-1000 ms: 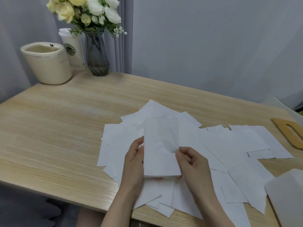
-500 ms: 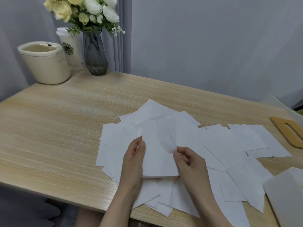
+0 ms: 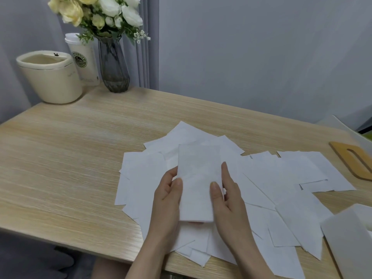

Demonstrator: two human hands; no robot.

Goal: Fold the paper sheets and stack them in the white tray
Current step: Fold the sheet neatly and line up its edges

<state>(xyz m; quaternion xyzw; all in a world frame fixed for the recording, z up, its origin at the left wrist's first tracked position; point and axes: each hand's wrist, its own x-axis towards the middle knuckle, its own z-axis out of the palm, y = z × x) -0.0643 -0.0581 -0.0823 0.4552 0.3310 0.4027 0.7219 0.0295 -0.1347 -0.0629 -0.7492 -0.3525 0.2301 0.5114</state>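
A folded white paper sheet (image 3: 198, 182) is held upright-lengthwise above the pile, between both hands. My left hand (image 3: 168, 200) holds its left edge, thumb on top and fingers behind. My right hand (image 3: 227, 196) holds its right edge, thumb on the front face, index finger straight along the edge. Beneath them, several loose white paper sheets (image 3: 281, 178) lie scattered and overlapping on the wooden table (image 3: 70, 158). The white tray (image 3: 350, 238) shows only partly at the bottom right corner.
A cream bin (image 3: 50, 77), a paper cup (image 3: 84, 61) and a grey vase with flowers (image 3: 113, 65) stand at the table's far left corner. A wooden lid with a slot (image 3: 354, 162) lies at the right edge. A grey wall is behind.
The sheet's right half has been folded flat over, making a narrower rectangle. My right hand shifted from pinching the turned flap to holding the right edge, fingers straighter.
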